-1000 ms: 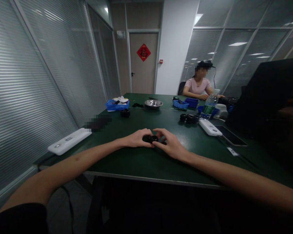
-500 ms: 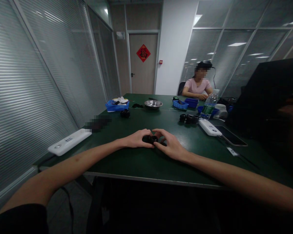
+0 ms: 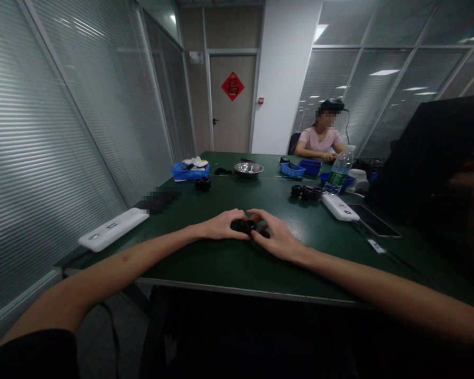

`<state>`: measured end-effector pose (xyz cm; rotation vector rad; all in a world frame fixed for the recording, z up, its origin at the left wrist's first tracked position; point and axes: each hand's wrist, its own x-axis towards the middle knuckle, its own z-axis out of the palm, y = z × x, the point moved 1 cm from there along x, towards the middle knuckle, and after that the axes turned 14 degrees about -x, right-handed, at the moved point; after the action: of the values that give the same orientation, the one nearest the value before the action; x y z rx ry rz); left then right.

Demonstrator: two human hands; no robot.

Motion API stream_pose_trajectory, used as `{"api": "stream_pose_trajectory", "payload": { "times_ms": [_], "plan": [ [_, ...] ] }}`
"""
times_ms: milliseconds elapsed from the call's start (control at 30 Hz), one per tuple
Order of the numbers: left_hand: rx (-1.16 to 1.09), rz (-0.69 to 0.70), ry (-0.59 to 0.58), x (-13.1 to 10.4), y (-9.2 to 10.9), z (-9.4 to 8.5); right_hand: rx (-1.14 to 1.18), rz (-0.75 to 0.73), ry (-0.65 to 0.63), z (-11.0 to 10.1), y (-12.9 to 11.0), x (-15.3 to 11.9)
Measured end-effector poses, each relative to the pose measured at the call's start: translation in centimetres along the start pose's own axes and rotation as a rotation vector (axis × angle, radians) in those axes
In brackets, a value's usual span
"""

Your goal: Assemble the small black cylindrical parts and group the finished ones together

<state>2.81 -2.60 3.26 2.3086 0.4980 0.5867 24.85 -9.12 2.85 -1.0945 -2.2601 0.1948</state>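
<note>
Glass partitions with blinds (image 3: 114, 89) flank a green-topped table (image 3: 205, 263) in a dim office, a red diamond-shaped sign (image 3: 233, 86) on the door beyond. Near the table's front edge, a black ringed piece (image 3: 250, 226) sits between two bare hands. The left hand (image 3: 223, 225) curls around it, thumb below and fingers above; the right hand (image 3: 276, 234) arches its fingers toward the left fingertips, its thumb at the piece's side. Little has changed in the past half second: the hands keep nearly the same pose, and the piece remains between them, suggesting close, small handling rather than a carry.

Farther back stand a metal bowl (image 3: 245, 174), a blue tray (image 3: 199, 174) and a lone black part (image 3: 203, 183); more black parts (image 3: 307, 192) cluster near a water bottle (image 3: 338, 176). Across the table, a person in pink (image 3: 319, 139) sits with both hands low.

Fingers mask much of the piece, and its dark finish blurs its outline; whether the right hand actually grips it cannot be told. Pixelation covers a dark object at left, while a large black shape (image 3: 422, 152) hides the far right side.
</note>
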Motion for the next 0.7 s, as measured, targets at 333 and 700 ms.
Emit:
{"api": "stream_pose_trajectory", "payload": {
  "times_ms": [333,700],
  "plan": [
    [-0.002,-0.015,-0.005,-0.04,0.35,-0.04,0.014,0.013,-0.01,-0.07,-0.02,-0.04],
    [-0.001,0.002,-0.005,-0.04,0.12,-0.03,0.005,0.015,-0.016,0.0,0.07,0.03]
  ]
}}
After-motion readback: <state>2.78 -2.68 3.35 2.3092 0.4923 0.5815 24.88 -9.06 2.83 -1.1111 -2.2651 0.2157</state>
